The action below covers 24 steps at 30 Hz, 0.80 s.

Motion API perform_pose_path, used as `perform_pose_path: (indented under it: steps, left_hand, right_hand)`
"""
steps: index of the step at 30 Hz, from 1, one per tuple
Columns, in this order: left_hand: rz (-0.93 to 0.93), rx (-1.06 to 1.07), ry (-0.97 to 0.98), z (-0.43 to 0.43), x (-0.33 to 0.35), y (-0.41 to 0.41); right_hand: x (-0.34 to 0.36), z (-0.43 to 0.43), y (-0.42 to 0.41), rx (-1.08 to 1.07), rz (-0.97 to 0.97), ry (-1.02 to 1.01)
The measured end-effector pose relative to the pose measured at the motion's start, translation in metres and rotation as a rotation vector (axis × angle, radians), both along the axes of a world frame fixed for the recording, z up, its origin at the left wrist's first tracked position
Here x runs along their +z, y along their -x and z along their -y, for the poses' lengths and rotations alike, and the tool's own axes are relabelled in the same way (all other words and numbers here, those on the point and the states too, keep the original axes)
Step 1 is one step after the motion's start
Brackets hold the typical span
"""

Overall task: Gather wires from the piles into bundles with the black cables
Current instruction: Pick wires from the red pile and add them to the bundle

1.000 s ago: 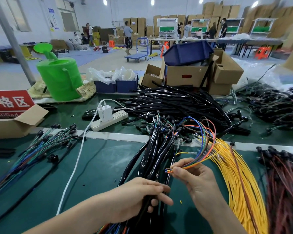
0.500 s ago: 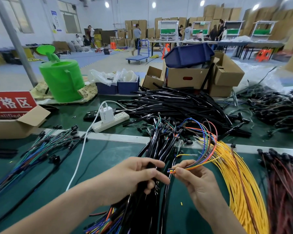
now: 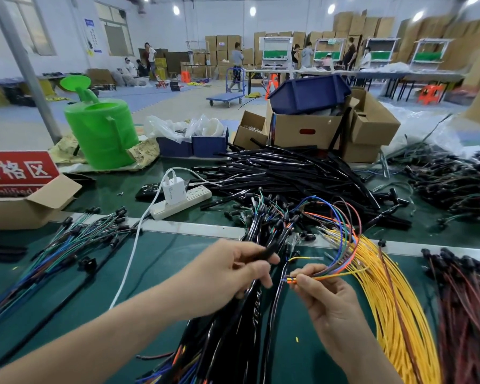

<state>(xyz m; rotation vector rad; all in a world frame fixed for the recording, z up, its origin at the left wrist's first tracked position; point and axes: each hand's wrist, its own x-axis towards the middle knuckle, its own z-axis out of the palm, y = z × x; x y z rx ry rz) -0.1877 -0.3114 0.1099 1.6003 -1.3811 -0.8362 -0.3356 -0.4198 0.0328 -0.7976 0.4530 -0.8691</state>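
a: where are the wires for this bundle?
b: a small set of coloured wires (image 3: 336, 271) is in the right hand (image 3: 330, 306). its thumb and first fingers pinch the set just behind the tips, so the ends sit level and point toward nine o'clock, at the other hand.
a: and the left hand?
b: the left hand (image 3: 227, 278) has its fingers curled round one black cable (image 3: 269, 252), lifted off the heap of black cables (image 3: 233, 342) that runs from six to twelve o'clock across the table (image 3: 67, 314). it looks raised so its end can meet the wire tips. the two are near, not touching.
a: why do the wires arc away like that?
b: they loop up toward one o'clock, above the yellow wire pile (image 3: 394, 300) at four o'clock, probably so they do not snag in it.
a: what is left to do?
b: by the look of it, the wires are not yet laid along the cable.
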Motion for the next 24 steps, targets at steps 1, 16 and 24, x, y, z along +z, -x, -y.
perform_pose_path:
  steps: [1,16,24]
  left_hand:
    - [-0.067,-0.015,-0.013,0.0,-0.005,0.003]
    - [0.175,0.094,0.89,-0.043,0.013,0.032]
    - [0.585,-0.031,0.203,0.0,-0.036,0.003]
  right_hand:
    - [0.001,0.0,0.001,0.004,0.029,-0.016]
    - [0.004,0.003,0.004,0.067,0.097,-0.114]
    - [0.001,0.0,0.0,0.04,0.06,-0.059]
